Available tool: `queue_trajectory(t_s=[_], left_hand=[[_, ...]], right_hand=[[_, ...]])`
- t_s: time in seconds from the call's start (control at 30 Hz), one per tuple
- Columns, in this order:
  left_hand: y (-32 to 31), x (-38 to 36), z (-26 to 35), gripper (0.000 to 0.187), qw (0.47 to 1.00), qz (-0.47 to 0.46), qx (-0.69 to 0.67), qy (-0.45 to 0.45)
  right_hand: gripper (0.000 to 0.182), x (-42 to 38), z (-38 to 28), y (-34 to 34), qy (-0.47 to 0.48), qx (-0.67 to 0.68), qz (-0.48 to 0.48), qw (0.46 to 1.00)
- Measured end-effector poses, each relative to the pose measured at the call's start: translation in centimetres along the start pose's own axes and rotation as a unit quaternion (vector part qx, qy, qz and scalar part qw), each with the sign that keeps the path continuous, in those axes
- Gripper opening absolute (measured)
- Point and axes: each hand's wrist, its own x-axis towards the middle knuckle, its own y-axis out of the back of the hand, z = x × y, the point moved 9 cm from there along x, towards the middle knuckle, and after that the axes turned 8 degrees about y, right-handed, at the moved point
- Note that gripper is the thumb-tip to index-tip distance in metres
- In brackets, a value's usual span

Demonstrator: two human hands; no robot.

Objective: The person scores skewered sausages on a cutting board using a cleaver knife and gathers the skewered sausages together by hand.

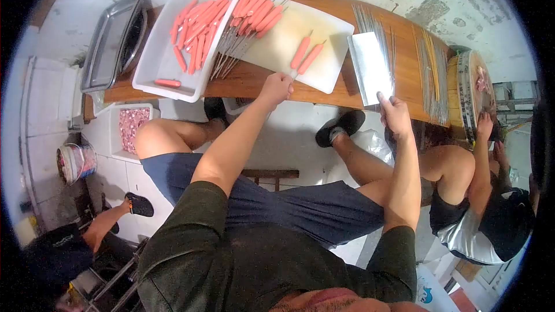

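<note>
My left hand point(277, 89) is closed at the lower edge of the white cutting board point(324, 23), around the thin metal skewer ends of two pink sausages. These skewered sausages point(310, 59) lie side by side on the board, with tips sticking out at the top. My right hand point(395, 114) grips the lower end of a broad, flat, shiny blade like a cleaver point(372, 66), its thumb on top. The blade lies over a bundle of metal skewers point(365, 18). More skewered sausages point(254, 14) are piled at the board's left side.
A white bin point(141, 63) of pink sausages stands left, beside metal trays point(110, 46). More skewers point(430, 75) lie right, near a round block point(471, 89) where a co-worker's hand point(484, 125) rests. Below are a tub of chopped meat point(134, 130) and another person's leg point(110, 222).
</note>
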Motion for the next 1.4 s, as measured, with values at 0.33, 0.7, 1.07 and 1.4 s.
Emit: queue_trajectory(t_s=[0.33,0.7,1.07,1.4], left_hand=[[0.2,-0.2,0.5,0.025,0.983,0.084,0.116,-0.112],[0.4,-1.0,1.4,0.024,0.956,0.132,0.202,-0.167],[-3.1,-0.9,-0.8,0.019,0.979,-0.173,-0.097,0.054],[-3.1,-0.3,-1.5,0.020,0.972,-0.193,-0.119,0.065]], right_hand=[[0.044,-0.1,0.0,-0.2,-0.004,0.000,0.003,1.000],[0.043,0.1,0.4,-0.3,0.011,0.001,-0.006,1.000],[0.051,0.8,0.8,-2.3,0.000,-0.107,-0.030,0.994],[0.052,3.8,-1.8,-8.4,0.067,-0.259,-0.068,0.961]])
